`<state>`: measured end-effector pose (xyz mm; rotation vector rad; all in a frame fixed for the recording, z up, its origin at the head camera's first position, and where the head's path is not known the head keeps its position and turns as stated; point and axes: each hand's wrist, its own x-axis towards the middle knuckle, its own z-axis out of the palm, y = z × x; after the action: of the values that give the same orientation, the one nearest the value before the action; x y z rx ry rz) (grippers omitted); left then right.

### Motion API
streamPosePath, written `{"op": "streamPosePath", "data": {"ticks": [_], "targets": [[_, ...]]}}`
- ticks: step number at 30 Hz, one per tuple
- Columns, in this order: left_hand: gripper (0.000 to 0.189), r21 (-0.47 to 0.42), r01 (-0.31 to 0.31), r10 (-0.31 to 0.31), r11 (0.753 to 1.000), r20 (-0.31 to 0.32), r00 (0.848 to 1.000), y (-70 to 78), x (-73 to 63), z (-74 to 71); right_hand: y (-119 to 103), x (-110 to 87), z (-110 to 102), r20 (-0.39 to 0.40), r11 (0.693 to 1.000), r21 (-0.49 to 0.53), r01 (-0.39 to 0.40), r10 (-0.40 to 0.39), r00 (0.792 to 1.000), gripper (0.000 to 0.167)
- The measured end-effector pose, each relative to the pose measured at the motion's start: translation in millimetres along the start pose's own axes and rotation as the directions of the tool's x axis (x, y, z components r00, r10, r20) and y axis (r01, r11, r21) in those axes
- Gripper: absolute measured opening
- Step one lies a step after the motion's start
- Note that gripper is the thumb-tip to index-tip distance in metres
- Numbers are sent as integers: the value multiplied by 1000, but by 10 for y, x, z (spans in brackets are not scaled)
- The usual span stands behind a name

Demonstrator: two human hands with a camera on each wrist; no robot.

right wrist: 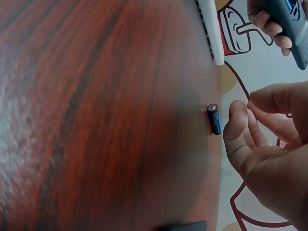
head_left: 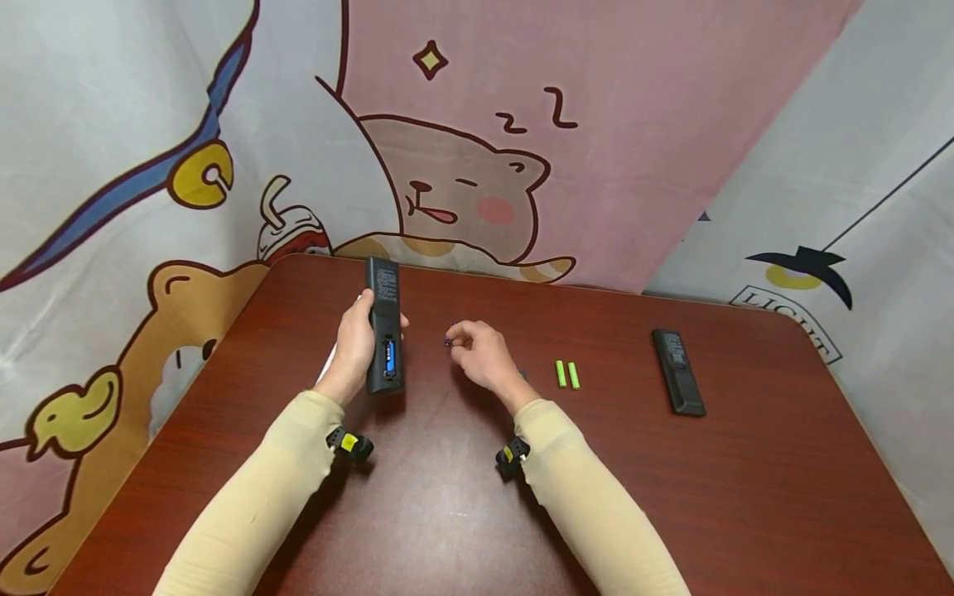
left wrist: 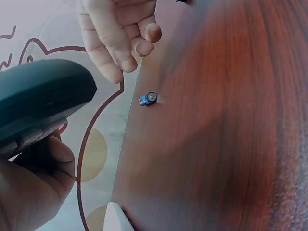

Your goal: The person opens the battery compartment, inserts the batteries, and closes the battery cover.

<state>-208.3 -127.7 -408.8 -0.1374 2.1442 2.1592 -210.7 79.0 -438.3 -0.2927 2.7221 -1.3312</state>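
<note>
My left hand grips a black remote control, its back turned up. The battery compartment lies uncovered, with a blue battery in it. To the right, my right hand hovers over the table with fingers bent and nothing between them in the right wrist view. A second blue battery lies on the table right beside those fingertips. From the left wrist view, the same loose battery shows end-on, below the right hand.
Two green batteries lie side by side to the right of my right hand. Farther right is another black remote control. A white object lies by the left hand. One small dark piece is partly hidden by the right hand in the head view.
</note>
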Motion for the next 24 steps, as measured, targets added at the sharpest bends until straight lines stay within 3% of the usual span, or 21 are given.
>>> {"op": "streamPosePath", "data": {"ticks": [12, 24], "targets": [[59, 15, 18, -17, 1000, -20, 1000, -1, -5, -7, 54, 46, 13, 19, 997, -79, -25, 27, 999, 31], [58, 10, 6, -6, 1000, -31, 1000, -4, 18, 14, 102, 122, 68, 56, 968, -245, 59, -46, 997, 39]]}}
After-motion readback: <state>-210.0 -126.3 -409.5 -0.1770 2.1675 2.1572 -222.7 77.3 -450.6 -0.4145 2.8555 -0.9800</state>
